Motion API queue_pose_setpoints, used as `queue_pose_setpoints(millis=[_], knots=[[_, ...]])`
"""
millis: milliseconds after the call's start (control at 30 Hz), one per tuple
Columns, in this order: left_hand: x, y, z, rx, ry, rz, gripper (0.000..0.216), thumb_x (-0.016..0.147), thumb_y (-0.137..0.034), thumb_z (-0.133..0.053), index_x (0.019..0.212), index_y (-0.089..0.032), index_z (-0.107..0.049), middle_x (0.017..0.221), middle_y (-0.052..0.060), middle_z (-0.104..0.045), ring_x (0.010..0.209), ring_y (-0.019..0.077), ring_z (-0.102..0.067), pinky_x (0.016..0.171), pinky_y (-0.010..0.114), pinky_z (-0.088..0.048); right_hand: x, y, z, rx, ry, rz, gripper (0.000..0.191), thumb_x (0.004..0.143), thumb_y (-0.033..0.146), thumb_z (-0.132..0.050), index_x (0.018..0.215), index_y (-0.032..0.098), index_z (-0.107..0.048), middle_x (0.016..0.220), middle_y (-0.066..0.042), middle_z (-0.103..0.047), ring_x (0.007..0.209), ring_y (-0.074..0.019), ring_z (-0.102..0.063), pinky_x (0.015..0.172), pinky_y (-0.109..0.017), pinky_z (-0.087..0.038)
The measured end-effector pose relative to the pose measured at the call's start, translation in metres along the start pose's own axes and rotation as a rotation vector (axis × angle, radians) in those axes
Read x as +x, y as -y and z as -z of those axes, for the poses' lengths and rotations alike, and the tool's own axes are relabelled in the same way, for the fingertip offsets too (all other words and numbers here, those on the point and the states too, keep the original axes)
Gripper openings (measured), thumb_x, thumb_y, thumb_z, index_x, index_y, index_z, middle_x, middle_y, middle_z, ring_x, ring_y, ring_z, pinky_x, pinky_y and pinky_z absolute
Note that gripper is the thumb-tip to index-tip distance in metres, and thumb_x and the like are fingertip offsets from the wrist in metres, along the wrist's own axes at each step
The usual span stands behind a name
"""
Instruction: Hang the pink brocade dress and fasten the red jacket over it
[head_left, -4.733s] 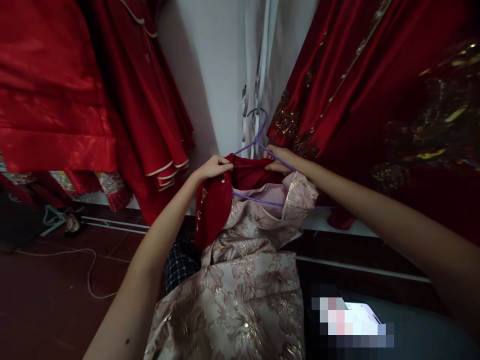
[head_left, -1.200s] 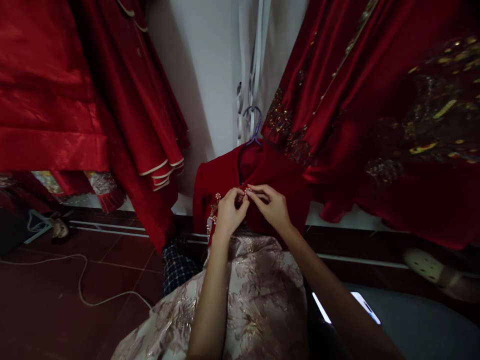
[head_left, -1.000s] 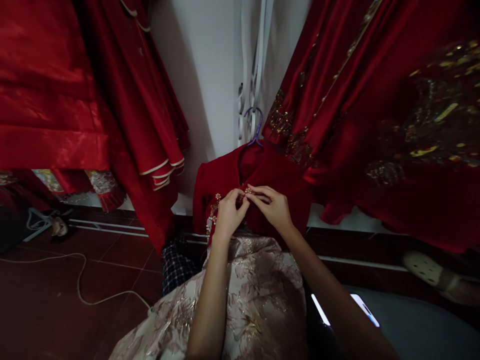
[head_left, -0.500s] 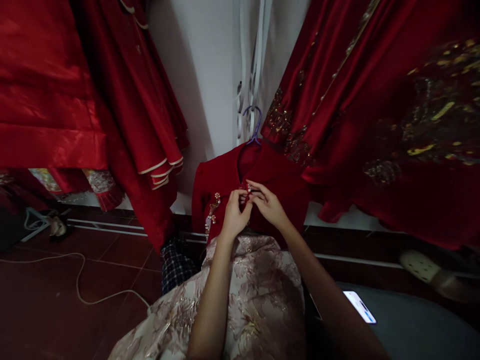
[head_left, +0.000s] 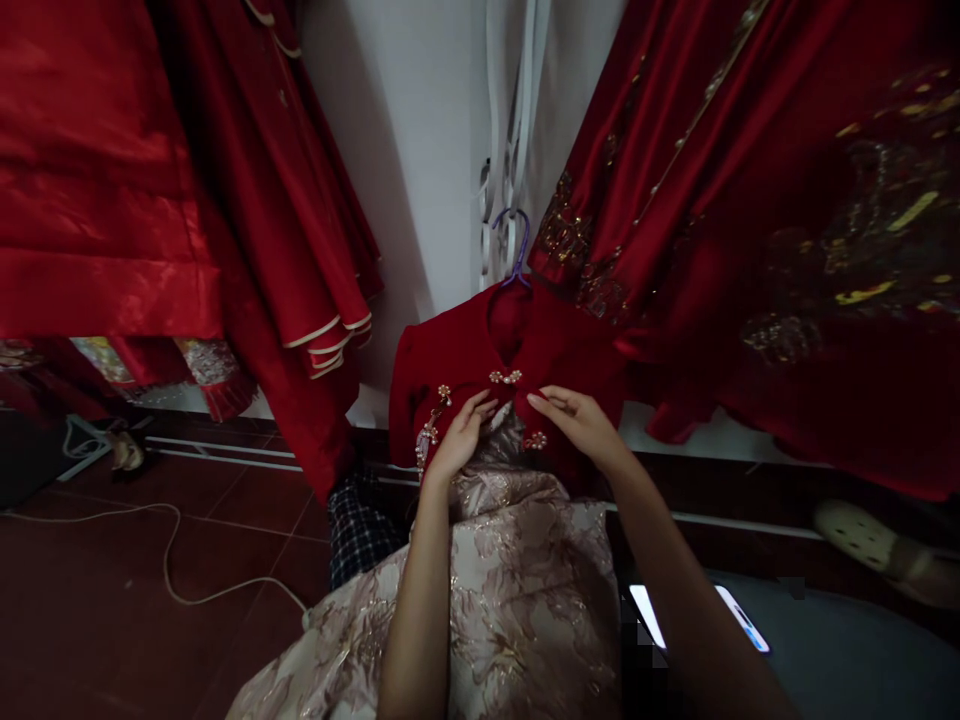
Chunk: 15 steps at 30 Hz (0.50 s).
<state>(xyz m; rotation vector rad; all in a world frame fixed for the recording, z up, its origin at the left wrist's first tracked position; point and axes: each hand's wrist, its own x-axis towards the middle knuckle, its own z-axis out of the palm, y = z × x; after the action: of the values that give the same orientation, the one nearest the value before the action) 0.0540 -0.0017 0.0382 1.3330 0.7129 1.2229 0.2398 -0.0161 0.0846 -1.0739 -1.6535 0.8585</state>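
A short dark red jacket (head_left: pixel 450 360) hangs on a purple hanger (head_left: pixel 516 250) over a pale floral brocade dress (head_left: pixel 510 600). Its top pearl clasp (head_left: pixel 505 377) is closed. My left hand (head_left: pixel 459 435) rests on the jacket's left front edge, fingers slightly curled and apart. My right hand (head_left: pixel 579 420) lies on the right front edge just above a second pearl clasp (head_left: pixel 535 440), fingers stretched out. Below the top clasp the jacket fronts part and the dress shows between them.
Red satin gowns (head_left: pixel 150 200) hang at left, and red gowns with gold embroidery (head_left: pixel 787 220) at right. White hangers (head_left: pixel 510 120) hang against the white wall. A lit phone (head_left: pixel 742 620) lies at lower right. A white cable (head_left: pixel 172 560) runs over the red tile floor.
Both hands pinched the top clasp together a moment ago. They have let go of it, moved down and apart, and the clasp now shows closed.
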Motion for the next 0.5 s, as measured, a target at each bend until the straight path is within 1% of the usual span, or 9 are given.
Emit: queue_pose_setpoints(millis=[67, 133, 200, 233, 300, 333, 367, 400, 500], knots=[[-0.001, 0.0, -0.003, 0.006, -0.014, 0.008, 0.039, 0.082, -0.042, -0.05, 0.116, -0.024, -0.055, 0.12, 0.009, -0.058, 0.115, 0.0198, -0.051, 0.095, 0.037, -0.043, -0.001, 0.0, -0.008, 0.031, -0.028, 0.0, 0.033, 0.076, 0.047, -0.058, 0.091, 0.018, -0.065, 0.09, -0.005, -0.068, 0.082, -0.0196, -0.064, 0.075, -0.032, -0.052], [-0.004, -0.002, -0.004, -0.004, -0.011, 0.067, 0.04, 0.082, -0.05, -0.046, 0.109, -0.023, -0.06, 0.114, 0.009, -0.061, 0.111, 0.021, -0.054, 0.089, 0.037, -0.047, -0.002, -0.005, -0.017, 0.044, -0.009, 0.003, 0.034, 0.075, 0.043, -0.06, 0.099, 0.02, -0.065, 0.1, -0.006, -0.067, 0.092, -0.0212, -0.063, 0.084, -0.037, -0.05], [-0.006, -0.003, -0.001, -0.012, 0.024, 0.122, 0.043, 0.08, -0.053, -0.047, 0.103, -0.021, -0.063, 0.102, 0.009, -0.065, 0.098, 0.0207, -0.06, 0.078, 0.035, -0.051, -0.002, -0.011, -0.024, 0.065, 0.058, 0.002, 0.038, 0.074, 0.039, -0.062, 0.108, 0.022, -0.062, 0.111, -0.006, -0.064, 0.102, -0.022, -0.059, 0.092, -0.041, -0.047], [-0.007, -0.003, 0.002, 0.004, 0.057, 0.138, 0.043, 0.078, -0.053, -0.051, 0.101, -0.019, -0.063, 0.096, 0.008, -0.066, 0.09, 0.0195, -0.062, 0.074, 0.033, -0.052, -0.002, -0.014, -0.027, 0.077, 0.1, 0.003, 0.041, 0.074, 0.038, -0.062, 0.112, 0.022, -0.06, 0.115, -0.006, -0.061, 0.107, -0.022, -0.057, 0.095, -0.043, -0.044], [-0.009, -0.003, 0.009, 0.091, 0.105, 0.143, 0.038, 0.071, -0.047, -0.062, 0.093, -0.015, -0.064, 0.082, 0.006, -0.065, 0.073, 0.0152, -0.061, 0.068, 0.029, -0.051, -0.003, -0.02, -0.03, 0.086, 0.159, 0.002, 0.046, 0.074, 0.037, -0.062, 0.117, 0.023, -0.056, 0.122, -0.005, -0.057, 0.111, -0.0217, -0.055, 0.099, -0.045, -0.041], [-0.009, -0.003, 0.012, 0.158, 0.096, 0.128, 0.035, 0.069, -0.044, -0.064, 0.087, -0.014, -0.065, 0.075, 0.004, -0.064, 0.067, 0.0132, -0.059, 0.065, 0.027, -0.05, -0.004, -0.022, -0.03, 0.08, 0.171, -0.006, 0.047, 0.074, 0.037, -0.062, 0.119, 0.023, -0.055, 0.123, -0.005, -0.056, 0.111, -0.0215, -0.054, 0.099, -0.045, -0.041], [-0.008, -0.003, 0.016, 0.234, 0.049, 0.096, 0.031, 0.069, -0.042, -0.065, 0.082, -0.013, -0.065, 0.07, 0.003, -0.062, 0.062, 0.0119, -0.056, 0.063, 0.026, -0.049, -0.005, -0.025, -0.03, 0.068, 0.174, -0.02, 0.049, 0.074, 0.037, -0.063, 0.12, 0.023, -0.054, 0.124, -0.006, -0.055, 0.111, -0.0215, -0.055, 0.098, -0.044, -0.042], [-0.008, -0.003, 0.02, 0.316, -0.043, 0.046, 0.028, 0.07, -0.04, -0.064, 0.079, -0.013, -0.064, 0.067, 0.002, -0.06, 0.06, 0.0112, -0.054, 0.062, 0.025, -0.047, -0.006, -0.028, -0.029, 0.05, 0.168, -0.039, 0.05, 0.073, 0.037, -0.063, 0.12, 0.023, -0.053, 0.125, -0.007, -0.055, 0.109, -0.0214, -0.056, 0.096, -0.044, -0.044], [-0.005, -0.005, 0.029, 0.511, -0.433, -0.122, 0.023, 0.073, -0.036, -0.06, 0.085, -0.017, -0.064, 0.069, 0.001, -0.06, 0.061, 0.0117, -0.052, 0.062, 0.024, -0.042, -0.008, -0.039, -0.025, -0.034, 0.15, -0.09, 0.052, 0.07, 0.038, -0.066, 0.119, 0.023, -0.054, 0.115, -0.009, -0.059, 0.097, -0.0196, -0.061, 0.085, -0.039, -0.051]])
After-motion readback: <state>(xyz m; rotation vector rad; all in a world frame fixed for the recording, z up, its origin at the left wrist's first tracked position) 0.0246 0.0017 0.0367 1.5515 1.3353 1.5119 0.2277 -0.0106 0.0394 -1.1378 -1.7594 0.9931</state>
